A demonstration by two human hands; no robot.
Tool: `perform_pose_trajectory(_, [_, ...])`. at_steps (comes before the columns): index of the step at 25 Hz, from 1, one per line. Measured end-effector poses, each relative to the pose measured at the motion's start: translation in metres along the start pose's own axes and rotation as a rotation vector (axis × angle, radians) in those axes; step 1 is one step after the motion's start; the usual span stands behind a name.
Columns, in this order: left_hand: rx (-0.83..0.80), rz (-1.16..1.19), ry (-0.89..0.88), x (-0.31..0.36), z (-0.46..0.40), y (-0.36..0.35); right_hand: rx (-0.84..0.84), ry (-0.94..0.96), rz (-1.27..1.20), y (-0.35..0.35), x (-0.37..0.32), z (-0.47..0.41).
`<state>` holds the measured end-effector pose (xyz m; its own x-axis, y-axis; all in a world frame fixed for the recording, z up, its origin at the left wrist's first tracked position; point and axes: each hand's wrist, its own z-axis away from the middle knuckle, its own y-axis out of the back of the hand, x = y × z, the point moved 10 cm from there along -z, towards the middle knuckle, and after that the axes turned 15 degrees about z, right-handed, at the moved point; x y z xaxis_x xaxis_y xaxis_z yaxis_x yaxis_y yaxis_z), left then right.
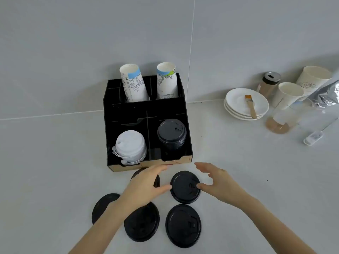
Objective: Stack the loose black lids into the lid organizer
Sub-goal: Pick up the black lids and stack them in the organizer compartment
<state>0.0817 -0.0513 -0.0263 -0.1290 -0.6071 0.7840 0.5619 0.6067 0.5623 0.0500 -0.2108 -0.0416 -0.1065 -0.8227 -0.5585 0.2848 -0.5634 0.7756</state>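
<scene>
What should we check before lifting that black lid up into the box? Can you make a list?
1. Left hand thumb on the lid edge: ok.
2. Right hand thumb on the opposite edge: ok.
3. Lid lifted clear of the counter: cannot tell.
4. Black lid stack in the organizer front right slot has room on top: ok.
5. White lid stack sits in the other slot, out of the way: ok.
6. Other loose lids, like the nearest one, not touching this lid: ok.
</scene>
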Motion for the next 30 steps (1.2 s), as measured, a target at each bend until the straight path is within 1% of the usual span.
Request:
perform_pose_trajectory(4, [-0.050,-0.001,0.048,-0.013,-0.004,-0.022,-0.026,0.037,0.036,-0.021,0.002,-0.002])
perform_pose_trajectory(7, [-0.085,-0.028,0.037,-0.015,-0.008,-0.038,-0.024,0.069,0.035,-0.033,0.006,-0.005])
perform_pose_trajectory(13, [-0.098,-0.106,0.044,-0.018,-0.015,-0.052,0.001,0.058,0.016,-0.038,0.012,-0.007])
perform_pose_trajectory(18, [-0.086,-0.117,0.040,-0.017,-0.015,-0.056,0.038,0.056,0.004,-0.036,0.011,-0.003])
perform_pose_trajectory(24, [-0.014,-0.068,-0.013,-0.004,-0.009,-0.042,0.096,0.097,-0.010,-0.020,-0.002,0.005])
perform_pose_trajectory(30, [0.140,0.061,-0.124,0.020,0.001,-0.010,0.212,0.156,-0.077,0.012,-0.018,0.012])
